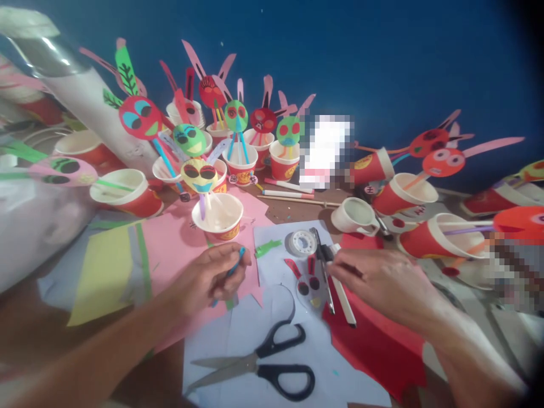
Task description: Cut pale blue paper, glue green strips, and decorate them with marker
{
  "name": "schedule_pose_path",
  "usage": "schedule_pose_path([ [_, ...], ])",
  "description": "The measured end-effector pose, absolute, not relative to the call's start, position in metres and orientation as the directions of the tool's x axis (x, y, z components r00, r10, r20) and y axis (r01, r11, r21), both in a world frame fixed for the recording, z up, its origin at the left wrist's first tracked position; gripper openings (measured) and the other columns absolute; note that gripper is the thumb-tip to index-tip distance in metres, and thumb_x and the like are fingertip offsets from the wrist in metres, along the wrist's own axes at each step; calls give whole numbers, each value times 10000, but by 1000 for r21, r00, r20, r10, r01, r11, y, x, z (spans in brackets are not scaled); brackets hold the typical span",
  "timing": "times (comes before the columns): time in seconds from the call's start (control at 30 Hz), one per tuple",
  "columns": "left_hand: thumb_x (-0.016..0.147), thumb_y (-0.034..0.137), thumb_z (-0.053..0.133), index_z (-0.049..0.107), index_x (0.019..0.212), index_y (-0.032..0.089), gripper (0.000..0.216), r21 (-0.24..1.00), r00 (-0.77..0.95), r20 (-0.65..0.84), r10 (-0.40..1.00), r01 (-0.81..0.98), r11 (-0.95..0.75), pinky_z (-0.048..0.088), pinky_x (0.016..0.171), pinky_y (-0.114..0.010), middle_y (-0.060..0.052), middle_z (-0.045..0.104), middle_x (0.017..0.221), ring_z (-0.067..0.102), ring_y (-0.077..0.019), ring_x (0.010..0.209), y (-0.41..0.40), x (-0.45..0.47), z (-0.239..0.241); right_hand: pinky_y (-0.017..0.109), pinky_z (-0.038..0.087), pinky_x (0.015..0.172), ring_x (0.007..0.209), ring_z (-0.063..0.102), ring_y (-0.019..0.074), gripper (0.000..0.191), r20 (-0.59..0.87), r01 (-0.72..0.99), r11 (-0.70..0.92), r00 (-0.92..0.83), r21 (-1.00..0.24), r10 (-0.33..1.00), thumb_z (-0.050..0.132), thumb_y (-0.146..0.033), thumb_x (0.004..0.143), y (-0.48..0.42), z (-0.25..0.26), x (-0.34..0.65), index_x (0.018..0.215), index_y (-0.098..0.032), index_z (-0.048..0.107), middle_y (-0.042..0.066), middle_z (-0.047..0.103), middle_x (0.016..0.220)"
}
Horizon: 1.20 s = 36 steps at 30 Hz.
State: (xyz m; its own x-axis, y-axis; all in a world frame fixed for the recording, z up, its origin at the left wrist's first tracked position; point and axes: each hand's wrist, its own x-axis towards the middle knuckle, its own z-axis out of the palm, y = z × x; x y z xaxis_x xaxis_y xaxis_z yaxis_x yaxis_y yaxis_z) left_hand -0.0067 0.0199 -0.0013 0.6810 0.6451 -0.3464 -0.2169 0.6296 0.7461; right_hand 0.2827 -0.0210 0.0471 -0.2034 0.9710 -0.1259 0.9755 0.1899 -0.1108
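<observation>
My left hand (212, 277) is closed around a thin blue straw (236, 262), held over pink paper (178, 249). My right hand (378, 280) lies on the white sheet (272, 340) with its fingers pinched at the top of a dark pen-like tool (325, 266) and a white stick (344, 297). Between the hands lies a small paper face with red ears (306, 280). A roll of clear tape (302, 242) sits just beyond it. A white paper cup (217, 218) with a yellow paper face on a straw (199, 175) stands in front of my left hand.
Black-handled scissors (263, 362) lie shut on the white sheet near me. Several red and white cups with paper faces (238, 122) crowd the back and right. Red paper (378, 345) lies under my right wrist, yellow paper (106, 272) at left. Markers (289, 187) lie by the cups.
</observation>
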Motion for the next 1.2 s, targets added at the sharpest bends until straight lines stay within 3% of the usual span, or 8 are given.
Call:
schedule_pose_path([
  [0.17,856,454,566,559,832,177,278,741,727,-357,586,-162,651,169,377,-165,84,382,498,201,-38,388,16,-3,2,296,309,514,673,685,259,279,-394,981,191,-161,37,905,477,-396,892,-29,34,270,713,-246,630,30,713,691],
  [0.33,761,475,694,614,867,124,375,770,805,-378,457,-1,638,195,397,-187,61,445,512,332,-48,425,5,-1,12,332,337,540,746,698,330,304,-463,975,191,-119,113,878,419,-410,902,-28,10,267,747,-271,640,56,731,746],
  [0.53,668,554,734,593,770,139,450,773,877,-350,329,72,631,296,419,-191,3,600,726,424,-38,469,-3,-1,8,362,351,554,735,693,349,334,-467,977,148,-59,156,882,382,-420,890,-27,2,273,710,-276,624,59,731,733],
  [0.63,715,578,682,616,820,135,460,805,895,-292,338,39,592,290,417,-193,-24,610,814,444,-39,498,-2,-4,4,370,349,562,722,689,337,338,-463,980,133,-51,145,885,373,-397,882,-27,0,280,682,-268,613,70,729,732],
  [0.83,787,539,640,646,897,138,416,836,861,-309,404,44,546,240,431,-201,47,472,552,385,-54,465,3,-9,4,388,342,587,707,678,323,312,-429,989,74,-11,131,903,394,-367,847,-22,-4,289,646,-262,609,80,728,748],
  [0.93,801,508,640,644,913,126,398,832,842,-340,419,61,552,223,427,-199,54,457,518,363,-53,449,5,-7,11,369,328,570,720,678,315,313,-429,991,61,-6,115,903,389,-362,848,-20,0,288,655,-256,612,75,730,766],
  [1.2,804,518,597,563,785,149,371,781,721,-420,551,-22,625,146,365,-196,70,418,482,248,-40,368,5,-1,9,317,301,509,697,689,322,338,-330,989,130,-101,68,939,387,-361,869,-21,8,286,639,-245,607,70,723,717],
])
